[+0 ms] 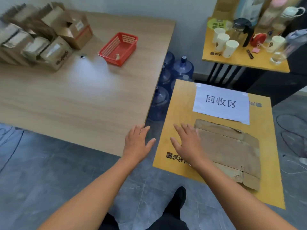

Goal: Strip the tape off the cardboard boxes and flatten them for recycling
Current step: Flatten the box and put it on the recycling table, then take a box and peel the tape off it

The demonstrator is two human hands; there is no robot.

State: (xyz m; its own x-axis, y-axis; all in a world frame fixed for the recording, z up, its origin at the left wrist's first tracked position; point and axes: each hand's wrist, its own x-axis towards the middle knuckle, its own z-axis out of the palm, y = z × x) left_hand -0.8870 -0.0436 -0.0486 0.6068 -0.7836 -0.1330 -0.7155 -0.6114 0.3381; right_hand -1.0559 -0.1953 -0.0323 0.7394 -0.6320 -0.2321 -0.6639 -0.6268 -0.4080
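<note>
Reaching forward with both hands palms down, gripping nothing: the left hand point(137, 143) with fingers straight and spread, hovering by the near corner of the table point(83, 97); the right hand point(186, 145) just as open, fingers fanned over the left edge of the flattened box point(232, 150), touching it or just above it, hard to tell which. Probably setting that box down or smoothing it, to judge by the flat palms. Laid there for a plain reason: on a yellow board point(179, 103) under a paper sign point(221, 102) printed with three characters, seemingly marking the drop-off spot for finished cardboard. Over at the far left of the table, a heap of boxes point(41, 35) not yet flattened, some with flaps up, kept well apart from the finished one so that done and undone do not mix. Between heap and board, a red basket point(118, 48) with one small pale scrap inside, likely stripped tape, set within reach of the working space. Underfoot, grey tiled floor point(49, 163), with one dark shoe point(178, 198) showing below the arms. In the gap past the table edge, blue water bottles point(182, 67) standing on the floor. Farther right, a side table point(245, 58) crowded with paper cups point(230, 48) and a jug point(244, 30), no part of this job. Much left to do, going by the heap.
</note>
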